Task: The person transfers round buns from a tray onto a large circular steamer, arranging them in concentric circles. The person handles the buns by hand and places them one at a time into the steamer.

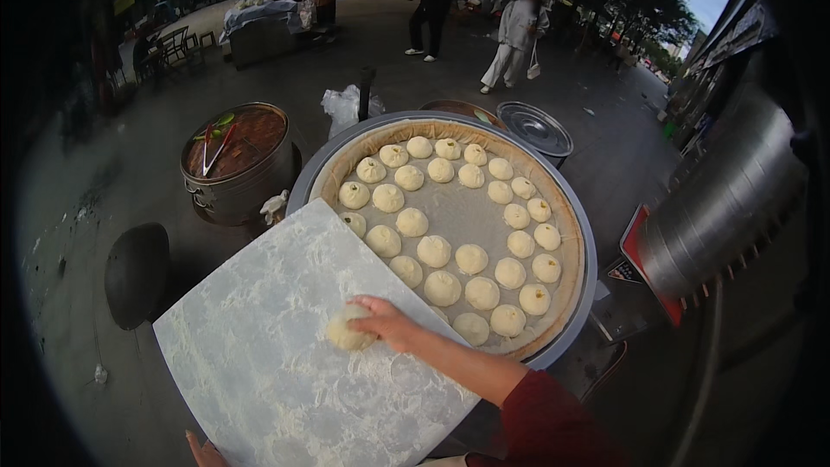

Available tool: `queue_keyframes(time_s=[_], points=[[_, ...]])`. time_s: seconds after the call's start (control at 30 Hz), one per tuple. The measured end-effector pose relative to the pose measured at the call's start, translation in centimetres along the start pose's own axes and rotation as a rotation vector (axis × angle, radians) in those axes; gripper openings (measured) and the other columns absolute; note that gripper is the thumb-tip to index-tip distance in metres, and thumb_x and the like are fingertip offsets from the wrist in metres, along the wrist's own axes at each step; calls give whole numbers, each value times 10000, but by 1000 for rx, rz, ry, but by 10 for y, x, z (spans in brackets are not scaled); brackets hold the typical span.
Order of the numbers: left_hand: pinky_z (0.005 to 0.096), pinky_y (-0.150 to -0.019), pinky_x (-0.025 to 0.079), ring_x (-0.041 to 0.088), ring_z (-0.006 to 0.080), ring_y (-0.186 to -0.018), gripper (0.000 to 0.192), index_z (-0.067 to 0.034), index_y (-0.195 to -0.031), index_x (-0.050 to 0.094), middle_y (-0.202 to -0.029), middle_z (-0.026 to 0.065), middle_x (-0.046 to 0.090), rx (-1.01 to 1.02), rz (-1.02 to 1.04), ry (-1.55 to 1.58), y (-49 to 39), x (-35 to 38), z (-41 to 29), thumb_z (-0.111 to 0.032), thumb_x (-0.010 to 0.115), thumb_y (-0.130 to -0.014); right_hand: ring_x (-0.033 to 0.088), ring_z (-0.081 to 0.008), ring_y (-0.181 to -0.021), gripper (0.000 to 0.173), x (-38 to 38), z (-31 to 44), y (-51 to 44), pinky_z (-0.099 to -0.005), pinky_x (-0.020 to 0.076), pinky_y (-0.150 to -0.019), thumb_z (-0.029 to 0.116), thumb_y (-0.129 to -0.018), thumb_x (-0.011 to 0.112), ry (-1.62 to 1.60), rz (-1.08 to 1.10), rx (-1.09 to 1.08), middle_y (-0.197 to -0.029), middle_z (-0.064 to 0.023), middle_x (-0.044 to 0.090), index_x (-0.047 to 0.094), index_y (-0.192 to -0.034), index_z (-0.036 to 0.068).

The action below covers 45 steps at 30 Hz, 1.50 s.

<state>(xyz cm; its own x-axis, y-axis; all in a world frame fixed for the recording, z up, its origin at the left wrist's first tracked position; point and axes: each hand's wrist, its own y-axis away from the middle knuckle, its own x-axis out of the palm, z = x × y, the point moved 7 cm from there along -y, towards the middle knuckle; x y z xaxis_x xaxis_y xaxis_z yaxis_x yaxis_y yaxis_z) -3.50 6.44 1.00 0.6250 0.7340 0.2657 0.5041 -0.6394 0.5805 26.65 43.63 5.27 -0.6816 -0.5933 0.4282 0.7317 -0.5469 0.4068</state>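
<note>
A grey board (292, 311) dusted with flour is tilted in front of me, its upper right edge overlapping the big round steamer (587, 272). Near the board's middle, my right hand (382, 323) has its fingers around a pale dough bun (347, 332), slightly blurred. At the board's lower left edge, part of my left hand (204, 453) shows, gripping the board; most of it is hidden. Rings of filled buns (472, 259) sit on the steamer's cloth liner (454, 214), some with filling showing at the top. The board covers part of the lower left buns.
A lidded steamer pot (237, 185) with red-handled tongs (217, 146) stands at left, beside a dark stool (137, 275). Behind the big steamer are a plastic bag (343, 107) and a metal lid (535, 128). A metal cylinder (720, 201) stands right. Several people are farther off.
</note>
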Motion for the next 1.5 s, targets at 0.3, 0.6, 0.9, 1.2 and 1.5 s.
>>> queue_keyframes(time_s=[0.3, 0.6, 0.9, 1.2, 1.5], points=[[448, -1001, 330, 488, 329, -1140, 950, 58, -1218, 492, -1252, 175, 525, -78, -106, -106, -32, -44, 11, -765, 287, -789, 593, -194, -922, 544, -400, 109, 79, -337, 496, -750, 123, -714, 712, 304, -942, -245, -1063, -110, 596, 506, -1201, -4], [417, -990, 341, 499, 319, -1123, 963, 79, -1234, 462, -1223, 186, 534, -54, -168, -106, -8, -14, 3, -759, 297, -789, 565, -246, -1060, 502, -386, 127, 51, -328, 425, -914, 78, -730, 677, 1065, -1072, -438, -1135, -124, 600, 515, -1192, -30], [454, -1080, 190, 331, 332, -1295, 1031, 60, -1372, 301, -1396, 214, 357, -190, -296, -102, 6, -19, 8, -776, 294, -768, 581, -189, -943, 315, 21, 1, 27, -272, 463, -823, 46, -837, 601, 560, 101, -128, -1002, -99, 613, 543, -1136, -36], [448, -1064, 250, 324, 317, -1297, 913, 4, -1413, 216, -1441, 201, 261, -128, -182, -32, -6, 10, -2, -685, 345, -829, 537, -357, -945, 427, 241, -142, 106, -423, 459, -810, 220, -731, 711, 1450, 944, -98, -980, -202, 502, 507, -1000, -41], [343, -915, 412, 524, 283, -1100, 964, 71, -1270, 434, -1254, 179, 522, -114, -95, -15, 0, -17, 8, -753, 295, -790, 549, -297, -927, 384, 194, -127, 107, -371, 451, -787, 137, -686, 704, 973, 761, -100, -978, -158, 537, 491, -979, 10]])
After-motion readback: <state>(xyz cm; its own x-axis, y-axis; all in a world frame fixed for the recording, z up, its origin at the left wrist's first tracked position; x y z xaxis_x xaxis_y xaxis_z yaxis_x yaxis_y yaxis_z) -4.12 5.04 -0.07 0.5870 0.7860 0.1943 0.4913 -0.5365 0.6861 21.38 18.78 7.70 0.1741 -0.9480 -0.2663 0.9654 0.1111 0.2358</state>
